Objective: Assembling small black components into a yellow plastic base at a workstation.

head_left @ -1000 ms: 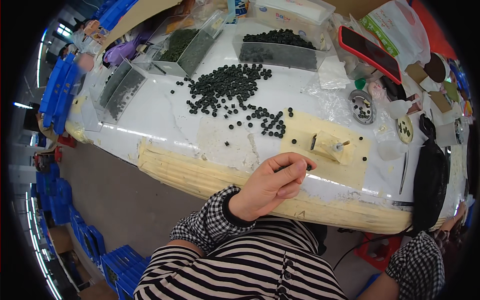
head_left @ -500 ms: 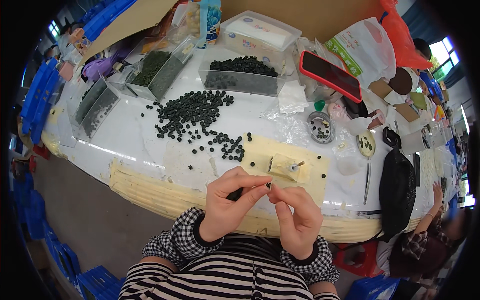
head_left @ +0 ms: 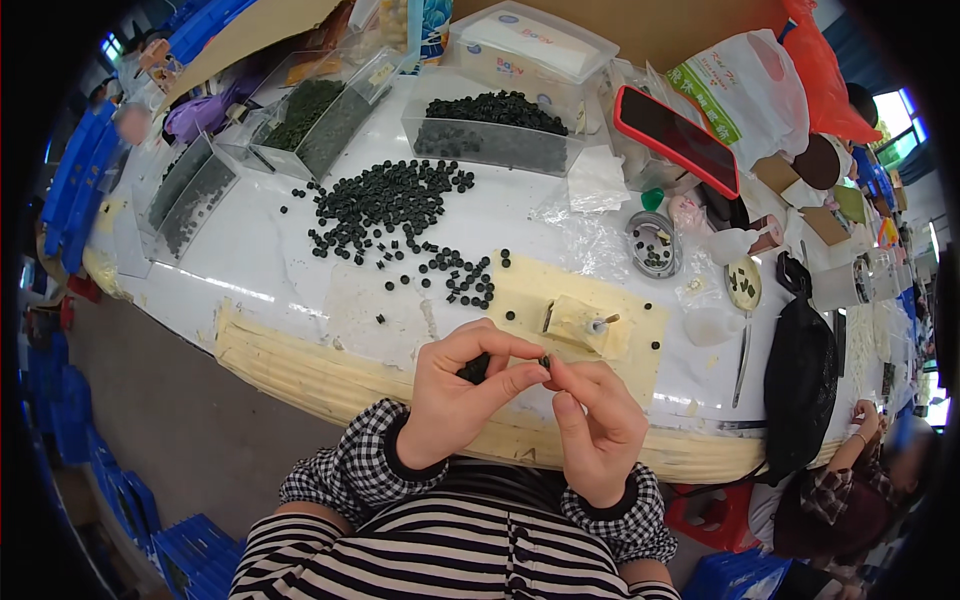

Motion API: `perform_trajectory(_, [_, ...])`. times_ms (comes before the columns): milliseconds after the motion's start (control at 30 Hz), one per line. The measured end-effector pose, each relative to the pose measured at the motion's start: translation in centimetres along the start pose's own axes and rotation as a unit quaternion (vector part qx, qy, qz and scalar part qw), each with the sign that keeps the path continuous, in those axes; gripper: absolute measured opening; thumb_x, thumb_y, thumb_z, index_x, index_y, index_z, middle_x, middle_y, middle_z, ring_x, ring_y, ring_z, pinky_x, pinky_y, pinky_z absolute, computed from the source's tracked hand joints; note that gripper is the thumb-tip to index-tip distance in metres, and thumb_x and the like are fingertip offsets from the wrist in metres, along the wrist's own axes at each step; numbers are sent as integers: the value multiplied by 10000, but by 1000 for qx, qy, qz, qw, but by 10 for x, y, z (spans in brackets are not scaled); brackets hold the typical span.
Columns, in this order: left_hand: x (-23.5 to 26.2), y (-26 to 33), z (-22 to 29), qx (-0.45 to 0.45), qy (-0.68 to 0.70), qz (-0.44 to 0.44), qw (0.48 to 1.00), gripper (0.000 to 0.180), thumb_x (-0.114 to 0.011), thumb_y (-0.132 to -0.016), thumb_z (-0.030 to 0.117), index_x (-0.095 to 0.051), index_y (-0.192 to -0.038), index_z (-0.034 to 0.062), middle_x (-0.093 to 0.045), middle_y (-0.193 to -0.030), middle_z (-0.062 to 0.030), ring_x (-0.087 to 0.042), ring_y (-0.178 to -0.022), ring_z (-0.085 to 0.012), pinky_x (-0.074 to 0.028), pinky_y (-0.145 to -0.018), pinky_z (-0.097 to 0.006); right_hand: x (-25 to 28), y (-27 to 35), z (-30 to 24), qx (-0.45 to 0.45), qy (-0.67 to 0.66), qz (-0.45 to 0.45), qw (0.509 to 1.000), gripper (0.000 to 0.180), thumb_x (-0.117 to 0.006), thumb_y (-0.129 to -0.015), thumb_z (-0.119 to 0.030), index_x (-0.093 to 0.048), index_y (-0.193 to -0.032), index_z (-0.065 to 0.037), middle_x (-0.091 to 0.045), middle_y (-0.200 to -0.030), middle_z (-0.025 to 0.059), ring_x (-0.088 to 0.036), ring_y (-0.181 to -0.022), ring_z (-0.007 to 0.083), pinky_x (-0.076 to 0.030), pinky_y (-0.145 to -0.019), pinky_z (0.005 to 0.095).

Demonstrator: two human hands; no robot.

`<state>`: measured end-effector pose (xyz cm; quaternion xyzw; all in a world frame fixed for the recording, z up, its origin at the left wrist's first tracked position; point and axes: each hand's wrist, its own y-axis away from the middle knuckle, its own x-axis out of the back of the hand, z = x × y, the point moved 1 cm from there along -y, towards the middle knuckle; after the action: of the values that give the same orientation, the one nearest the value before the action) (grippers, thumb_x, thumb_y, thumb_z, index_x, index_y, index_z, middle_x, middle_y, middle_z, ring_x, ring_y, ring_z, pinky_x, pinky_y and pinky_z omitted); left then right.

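My left hand (head_left: 455,390) is closed, its thumb and index fingertip pinching a small dark part (head_left: 545,361) in front of my body. More black pieces (head_left: 474,368) show within the curl of that hand. My right hand (head_left: 600,415) meets it from the other side, fingers bent in, index fingertip against the small part; whether something else is in those fingers is hidden. Just beyond the hands, a cream block with an upright pin (head_left: 590,325) stands on a yellowish board (head_left: 640,370). A pile of small black round grooved pieces (head_left: 385,205) lies spread on the white table to the left.
Clear bins (head_left: 490,150) of dark pieces line the back. A red-cased phone (head_left: 676,140) leans at the back right. Further right are a round dish (head_left: 653,245), tweezers (head_left: 741,370) and a black bag (head_left: 800,370). Another person's arm (head_left: 855,440) shows at the far right.
Both hands stay together at nearly the same place. The small part between the fingertips has turned slightly and shows more, and the dark pieces in my left hand are more visible. The view has shifted a little.
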<state>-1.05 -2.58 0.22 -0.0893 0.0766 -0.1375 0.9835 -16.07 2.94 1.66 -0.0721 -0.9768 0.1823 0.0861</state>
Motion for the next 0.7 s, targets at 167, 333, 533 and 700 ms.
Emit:
perform_trajectory(167, [-1, -1, 3, -21, -37, -4, 999, 226, -733, -781, 11, -719, -1005, 34, -507, -678, 17, -438, -611, -54, -347, -567, -195, 0, -2, 2, 26, 40, 4, 999, 315, -633, -808, 71, -663, -1117, 19, -648, -941, 115, -584, -816, 193, -465, -727, 262])
perform_trajectory(333, [-2, 0, 4, -30, -37, -8, 999, 220, -720, -789, 0, -720, -1006, 36, -508, -674, 13, -442, -608, -53, -348, -564, -194, 0, -2, 3, 38, 48, 9, 998, 318, -639, -797, 74, -669, -1108, 16, -643, -928, 108, -580, -806, 196, -463, -714, 265])
perform_trajectory(533, [-1, 0, 6, -33, -48, -9, 998, 220, -717, -787, -6, -721, -1002, 41, -507, -670, 10, -440, -598, -55, -343, -551, -196, 0, -2, 4, 43, 48, 10, 998, 320, -642, -792, 73, -672, -1105, 11, -643, -926, 107, -581, -798, 197, -462, -703, 268])
perform_trajectory(700, [-1, -1, 5, -34, -51, -1, 998, 218, -718, -783, -7, -725, -995, 46, -504, -669, 10, -437, -594, -55, -339, -547, -196, 0, -3, 6, 46, 49, 6, 998, 321, -640, -792, 71, -672, -1106, 11, -645, -929, 111, -581, -795, 201, -461, -704, 270])
